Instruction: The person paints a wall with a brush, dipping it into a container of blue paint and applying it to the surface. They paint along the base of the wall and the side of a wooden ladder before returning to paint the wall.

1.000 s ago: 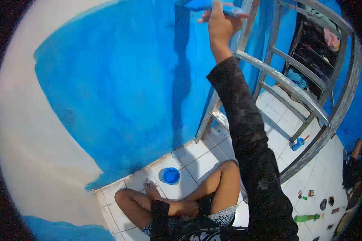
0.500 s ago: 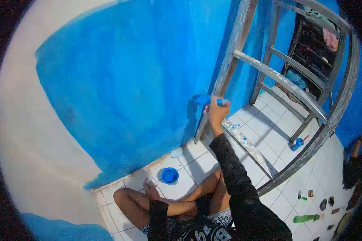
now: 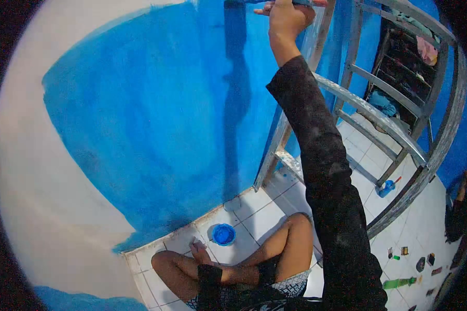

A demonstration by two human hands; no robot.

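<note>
My right hand (image 3: pixel 290 22) is raised high at the top of the view, closed around a paintbrush (image 3: pixel 317 3) whose bristle end points left against the blue-painted wall (image 3: pixel 155 114). Part of the brush is cut off by the top edge. My left hand (image 3: pixel 199 251) hangs low near my knee, holding nothing, its fingers loosely apart. Just to the right of it, a small tub of blue paint (image 3: pixel 223 235) rests on the white floor tiles.
A worn wooden ladder (image 3: pixel 368 103) stands at the right, beside my raised arm. Under it is a blue cup (image 3: pixel 385 188) with a red-handled stick. A green bottle (image 3: pixel 399 283) and several small objects lie lower right. Unpainted wall (image 3: pixel 21 155) borders the blue at left.
My right hand has moved up the wall with the paintbrush, from beside the ladder's lower rail to the top edge. The left hand has stayed nearly still.
</note>
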